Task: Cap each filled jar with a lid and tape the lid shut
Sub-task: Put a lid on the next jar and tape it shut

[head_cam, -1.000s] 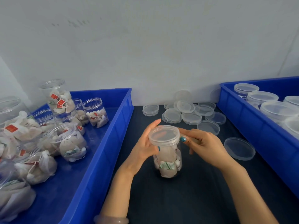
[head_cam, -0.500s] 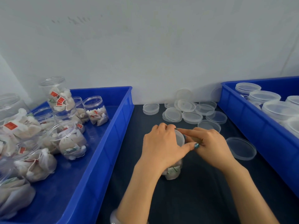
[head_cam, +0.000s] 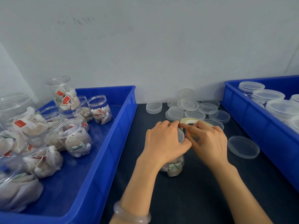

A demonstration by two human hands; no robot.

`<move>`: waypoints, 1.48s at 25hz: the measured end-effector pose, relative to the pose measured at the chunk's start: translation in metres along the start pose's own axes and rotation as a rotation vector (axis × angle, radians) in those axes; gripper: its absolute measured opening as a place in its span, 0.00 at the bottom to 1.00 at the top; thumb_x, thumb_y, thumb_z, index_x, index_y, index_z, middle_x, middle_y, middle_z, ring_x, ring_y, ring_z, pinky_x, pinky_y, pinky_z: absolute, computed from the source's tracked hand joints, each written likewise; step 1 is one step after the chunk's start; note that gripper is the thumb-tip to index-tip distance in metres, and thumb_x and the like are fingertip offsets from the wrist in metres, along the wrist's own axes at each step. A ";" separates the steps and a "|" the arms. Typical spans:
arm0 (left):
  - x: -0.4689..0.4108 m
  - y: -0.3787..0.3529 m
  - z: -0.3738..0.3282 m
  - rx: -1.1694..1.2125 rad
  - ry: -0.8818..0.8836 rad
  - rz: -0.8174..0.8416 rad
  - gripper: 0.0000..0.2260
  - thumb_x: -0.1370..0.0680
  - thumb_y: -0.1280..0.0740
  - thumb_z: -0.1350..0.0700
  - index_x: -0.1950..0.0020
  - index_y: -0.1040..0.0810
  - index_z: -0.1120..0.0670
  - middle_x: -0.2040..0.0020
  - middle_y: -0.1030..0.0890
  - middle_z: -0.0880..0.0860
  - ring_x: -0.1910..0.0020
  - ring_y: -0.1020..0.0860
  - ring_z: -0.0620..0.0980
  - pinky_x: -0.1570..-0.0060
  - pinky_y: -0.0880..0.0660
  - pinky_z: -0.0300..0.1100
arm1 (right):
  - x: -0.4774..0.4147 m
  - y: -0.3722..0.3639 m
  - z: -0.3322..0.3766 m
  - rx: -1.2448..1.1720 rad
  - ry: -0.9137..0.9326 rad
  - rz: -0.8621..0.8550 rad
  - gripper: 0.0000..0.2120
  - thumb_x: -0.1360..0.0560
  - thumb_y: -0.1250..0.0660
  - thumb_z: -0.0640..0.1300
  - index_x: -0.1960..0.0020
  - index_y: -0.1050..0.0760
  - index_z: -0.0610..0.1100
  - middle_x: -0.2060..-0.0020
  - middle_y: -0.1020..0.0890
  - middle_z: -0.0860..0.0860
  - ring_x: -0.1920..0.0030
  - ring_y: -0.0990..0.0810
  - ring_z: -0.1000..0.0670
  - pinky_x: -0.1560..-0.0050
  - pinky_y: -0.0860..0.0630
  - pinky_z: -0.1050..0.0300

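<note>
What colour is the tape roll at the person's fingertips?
Pale yellowish cream: the tape roll shows best in the head view, the only one.

Head view looks forward and down; close over the dark table [head_cam: 194, 199].

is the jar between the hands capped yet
Yes, a lid sits on the jar under the left hand, with the right hand holding a tape roll beside it.

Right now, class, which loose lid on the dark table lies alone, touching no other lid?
The lone lid right of the right hand, beside the right blue bin. The other lids crowd together near the wall.
</note>
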State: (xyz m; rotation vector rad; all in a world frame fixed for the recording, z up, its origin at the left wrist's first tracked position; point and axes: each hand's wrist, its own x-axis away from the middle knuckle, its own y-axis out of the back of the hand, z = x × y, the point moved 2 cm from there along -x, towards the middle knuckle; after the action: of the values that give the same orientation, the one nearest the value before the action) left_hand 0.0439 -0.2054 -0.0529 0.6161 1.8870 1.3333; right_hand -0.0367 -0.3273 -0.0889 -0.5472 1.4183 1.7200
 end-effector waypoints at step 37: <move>0.009 0.007 -0.002 0.109 0.038 0.048 0.11 0.27 0.38 0.40 0.52 0.30 0.44 0.54 0.27 0.42 0.52 0.30 0.45 0.64 0.38 0.44 | -0.021 -0.005 -0.010 0.049 0.091 0.257 0.19 0.22 0.36 0.43 0.32 0.24 0.48 0.66 0.22 0.52 0.68 0.24 0.45 0.60 0.34 0.51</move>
State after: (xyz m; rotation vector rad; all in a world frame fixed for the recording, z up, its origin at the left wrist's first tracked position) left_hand 0.0365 -0.1981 -0.0488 0.6991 1.9972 1.2871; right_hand -0.0221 -0.3432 -0.0786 -0.4355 1.6496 1.8743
